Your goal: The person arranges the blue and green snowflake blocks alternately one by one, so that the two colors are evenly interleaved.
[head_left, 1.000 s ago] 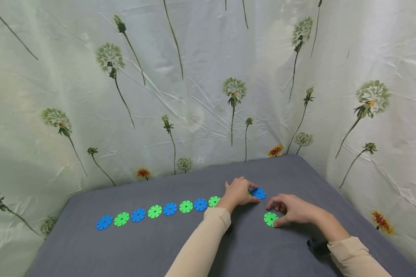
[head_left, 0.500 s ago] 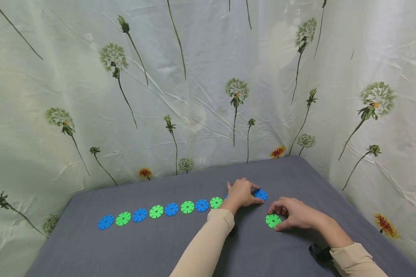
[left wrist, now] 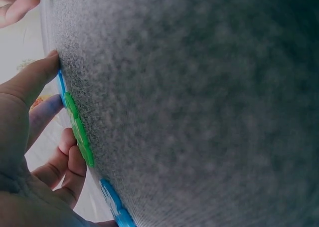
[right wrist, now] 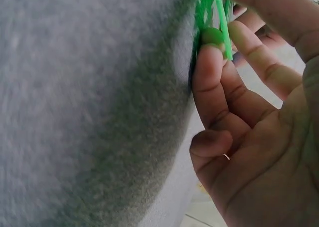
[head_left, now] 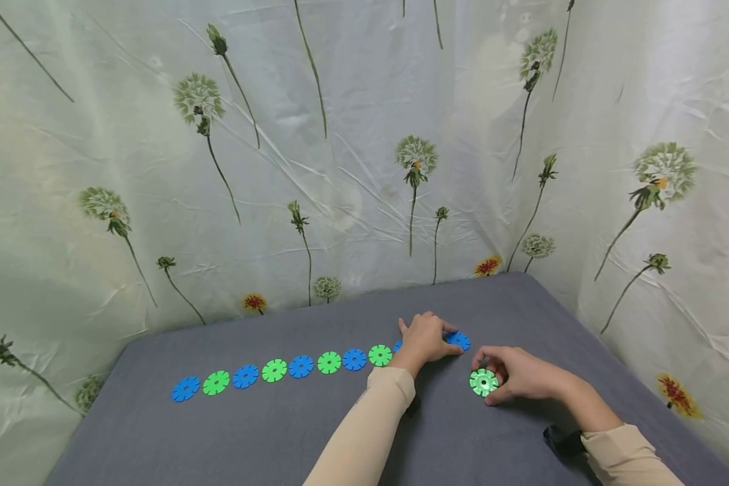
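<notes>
My right hand pinches a green notched plastic disc between thumb and fingers. That disc is tilted, its face catching the light. In the right wrist view, the same green disc appears edge-on between the fingers. To the left, my left hand is at the right end of a row of discs. Its thumb and index finger hold the edges of a blue notched disc lying on the cloth. The left wrist view shows another green disc beside that blue disc, under the other fingers.
Blue and green discs alternate leftward in a row, from a green disc to a blue disc at the far end. Grey cloth covers the table. A dandelion-print curtain hangs behind and to the right.
My right hand has lifted and tilted the green disc, which lay flat on the cloth before. The left hand has stayed at the blue disc. The camera view has shifted slightly.
</notes>
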Action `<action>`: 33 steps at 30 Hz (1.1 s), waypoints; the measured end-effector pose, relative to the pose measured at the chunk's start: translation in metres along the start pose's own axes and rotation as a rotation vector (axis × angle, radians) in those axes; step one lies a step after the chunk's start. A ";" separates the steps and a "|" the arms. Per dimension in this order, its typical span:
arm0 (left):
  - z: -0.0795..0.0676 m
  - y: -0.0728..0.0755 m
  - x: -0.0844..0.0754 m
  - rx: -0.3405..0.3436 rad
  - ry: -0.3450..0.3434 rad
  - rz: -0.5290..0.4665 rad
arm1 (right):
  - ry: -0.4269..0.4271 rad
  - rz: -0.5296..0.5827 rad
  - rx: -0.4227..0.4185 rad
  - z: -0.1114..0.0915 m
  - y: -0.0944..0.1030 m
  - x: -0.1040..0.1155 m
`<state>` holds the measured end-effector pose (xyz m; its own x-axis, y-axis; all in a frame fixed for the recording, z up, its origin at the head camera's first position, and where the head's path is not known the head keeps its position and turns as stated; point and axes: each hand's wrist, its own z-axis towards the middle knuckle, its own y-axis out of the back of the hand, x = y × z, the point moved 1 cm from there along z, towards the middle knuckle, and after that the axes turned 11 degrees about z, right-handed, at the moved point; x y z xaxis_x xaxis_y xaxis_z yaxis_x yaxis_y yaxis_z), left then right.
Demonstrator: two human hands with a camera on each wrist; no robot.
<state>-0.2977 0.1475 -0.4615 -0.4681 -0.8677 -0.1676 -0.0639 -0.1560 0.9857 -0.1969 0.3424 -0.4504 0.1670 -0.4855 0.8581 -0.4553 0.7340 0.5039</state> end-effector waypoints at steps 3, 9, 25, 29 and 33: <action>0.000 0.000 -0.001 0.009 0.007 -0.006 | 0.036 0.000 0.035 -0.001 0.005 -0.005; 0.002 -0.001 -0.001 0.012 0.014 -0.017 | 0.029 -0.036 0.025 0.000 0.010 -0.010; 0.001 -0.001 0.001 0.023 0.020 -0.027 | -0.049 -0.108 -0.198 0.005 0.038 -0.023; 0.002 -0.002 0.002 0.027 0.018 -0.035 | -0.059 -0.111 -0.231 0.014 0.043 -0.026; 0.002 -0.004 0.002 0.027 0.011 -0.032 | -0.078 -0.140 -0.247 0.024 0.047 -0.032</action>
<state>-0.3002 0.1471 -0.4655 -0.4553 -0.8678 -0.1989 -0.1026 -0.1707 0.9800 -0.2444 0.3804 -0.4563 0.1413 -0.6184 0.7731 -0.2039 0.7460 0.6340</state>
